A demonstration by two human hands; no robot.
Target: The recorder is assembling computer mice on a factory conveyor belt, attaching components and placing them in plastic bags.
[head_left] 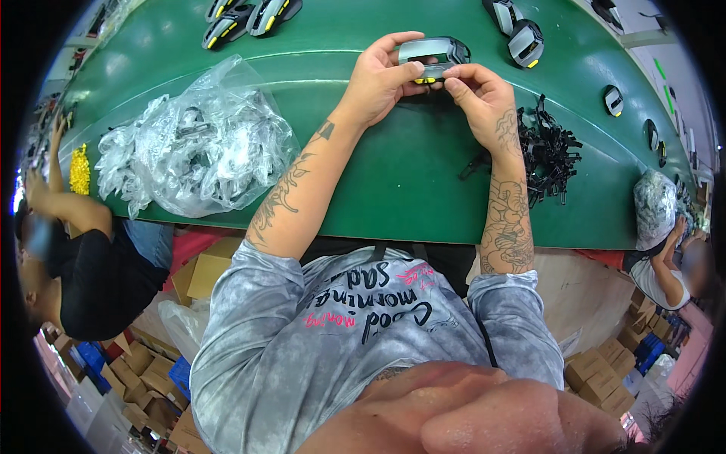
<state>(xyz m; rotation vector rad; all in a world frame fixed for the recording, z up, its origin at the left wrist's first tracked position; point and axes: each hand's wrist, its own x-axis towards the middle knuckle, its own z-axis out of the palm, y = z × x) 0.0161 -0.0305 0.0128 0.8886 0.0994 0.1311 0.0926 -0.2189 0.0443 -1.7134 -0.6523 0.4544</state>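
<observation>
Above the green table, my left hand (372,85) grips a grey-and-black plastic casing (456,51) with a yellow strip along its near side. An opening shows in the casing's middle. My right hand (488,102) is closed, thumb and forefinger pinched at the casing's near right corner beside a grey edge piece. Whether a separate small part sits in that pinch is hidden. Right of my right wrist lies a heap of small black plastic parts (546,155). Left of my left forearm is a clear plastic bag (204,140) full of clear or grey parts.
Similar casings (525,44) lie across the far side of the green table (393,178). A yellow pile (79,169) sits at the left. Co-workers sit at both sides, one in a black shirt (94,265). A filled bag (655,208) stands at the right; cardboard boxes (601,374) are behind.
</observation>
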